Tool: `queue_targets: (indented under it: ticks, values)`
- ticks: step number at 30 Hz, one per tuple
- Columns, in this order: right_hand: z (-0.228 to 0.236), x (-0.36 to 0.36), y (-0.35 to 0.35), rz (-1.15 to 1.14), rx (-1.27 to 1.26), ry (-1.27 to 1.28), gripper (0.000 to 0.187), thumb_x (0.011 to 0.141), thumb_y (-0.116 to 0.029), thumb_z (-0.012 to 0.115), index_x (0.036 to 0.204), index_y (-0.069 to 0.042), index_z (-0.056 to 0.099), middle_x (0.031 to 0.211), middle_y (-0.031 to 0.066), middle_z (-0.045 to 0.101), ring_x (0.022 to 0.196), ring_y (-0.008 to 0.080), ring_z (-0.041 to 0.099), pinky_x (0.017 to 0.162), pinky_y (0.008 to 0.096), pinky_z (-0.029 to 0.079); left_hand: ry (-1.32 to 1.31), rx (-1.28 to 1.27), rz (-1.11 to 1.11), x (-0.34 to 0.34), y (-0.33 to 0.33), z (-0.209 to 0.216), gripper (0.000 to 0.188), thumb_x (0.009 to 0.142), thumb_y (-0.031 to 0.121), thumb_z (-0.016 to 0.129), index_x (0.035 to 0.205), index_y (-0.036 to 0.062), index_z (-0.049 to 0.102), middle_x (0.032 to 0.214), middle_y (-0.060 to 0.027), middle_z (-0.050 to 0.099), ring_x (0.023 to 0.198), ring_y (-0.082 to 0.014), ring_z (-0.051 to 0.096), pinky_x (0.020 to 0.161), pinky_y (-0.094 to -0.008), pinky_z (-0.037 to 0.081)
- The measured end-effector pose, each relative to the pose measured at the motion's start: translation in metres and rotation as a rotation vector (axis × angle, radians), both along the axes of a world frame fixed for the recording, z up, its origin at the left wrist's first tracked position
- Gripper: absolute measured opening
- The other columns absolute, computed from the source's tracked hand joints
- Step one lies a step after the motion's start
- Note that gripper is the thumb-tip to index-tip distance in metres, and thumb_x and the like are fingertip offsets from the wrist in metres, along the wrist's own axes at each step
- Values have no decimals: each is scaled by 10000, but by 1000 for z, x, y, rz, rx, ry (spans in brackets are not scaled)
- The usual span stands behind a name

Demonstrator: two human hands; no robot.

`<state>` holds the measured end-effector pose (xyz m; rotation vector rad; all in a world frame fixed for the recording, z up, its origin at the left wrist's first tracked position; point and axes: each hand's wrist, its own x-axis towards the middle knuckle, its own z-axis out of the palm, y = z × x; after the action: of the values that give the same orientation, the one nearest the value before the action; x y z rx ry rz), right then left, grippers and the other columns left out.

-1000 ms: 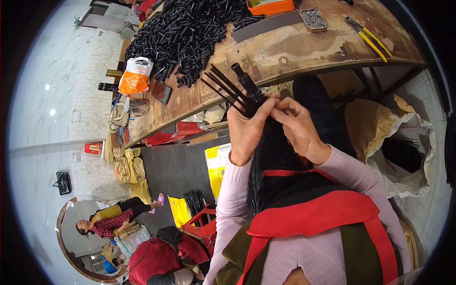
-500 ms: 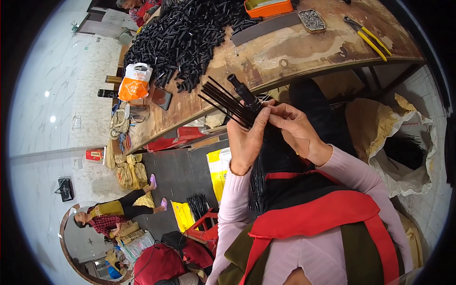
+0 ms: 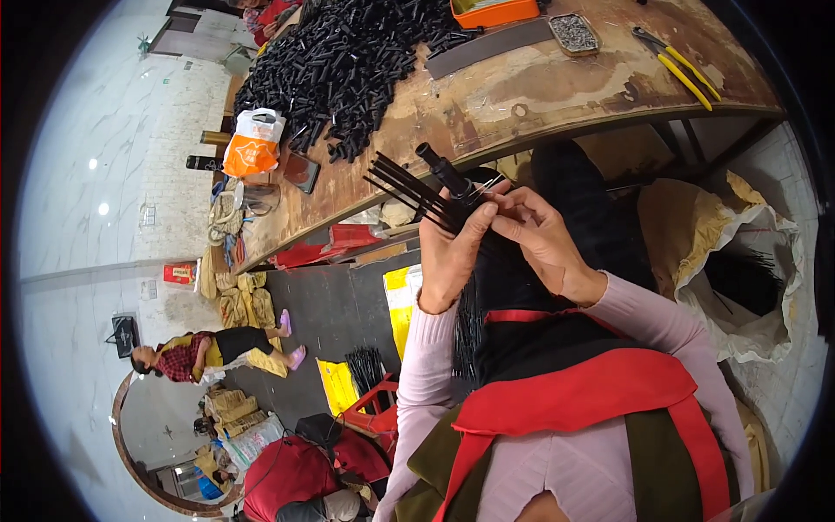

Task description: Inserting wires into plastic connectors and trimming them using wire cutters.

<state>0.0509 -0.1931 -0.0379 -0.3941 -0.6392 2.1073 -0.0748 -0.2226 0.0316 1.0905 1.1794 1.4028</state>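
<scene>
My left hand (image 3: 452,261) is closed around a bundle of thin black rods (image 3: 406,187), which fan out up and to the left. A stepped black tube fitting (image 3: 442,167) stands up from the same grip, beside the rods. Thin pale wire-like pins (image 3: 490,185) stick out near the fitting's lower end, between the two hands. My right hand (image 3: 550,244) meets the left thumb with its thumb and fingertips pressed together. What those fingertips pinch is too small and partly hidden to make out.
On the wooden table (image 3: 539,96) ahead lie a heap of black tube pieces (image 3: 330,74), a tin of small metal bits (image 3: 574,35), yellow-handled pliers (image 3: 683,71) and an orange tray (image 3: 496,12). A sack (image 3: 739,270) of black rods stands at my right. Another person (image 3: 217,348) is at left.
The pale pins by the fitting show more clearly, and fewer rods show in the bundle. The person at the left has moved a little. My view has shifted slightly.
</scene>
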Motion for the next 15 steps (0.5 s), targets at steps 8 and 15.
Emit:
queue_targets:
  ticks: [8,15]
  values:
    - [-2,2,-1,-2,54,-36,131,944,-82,648,1068,-52,620,1047,-14,618,978,62,549,875,228,424,-22,-100,115,4,-7,8,225,907,90,682,1088,-38,645,1121,-193,687,1128,-256,633,1017,-366,456]
    - [-3,2,5,84,19,-39,213,953,-107,637,1137,-4,604,1098,6,621,1039,84,560,938,238,420,430,-32,170,4,-10,-2,230,952,76,614,1130,-65,653,1006,-105,727,909,-109,644,823,-261,507]
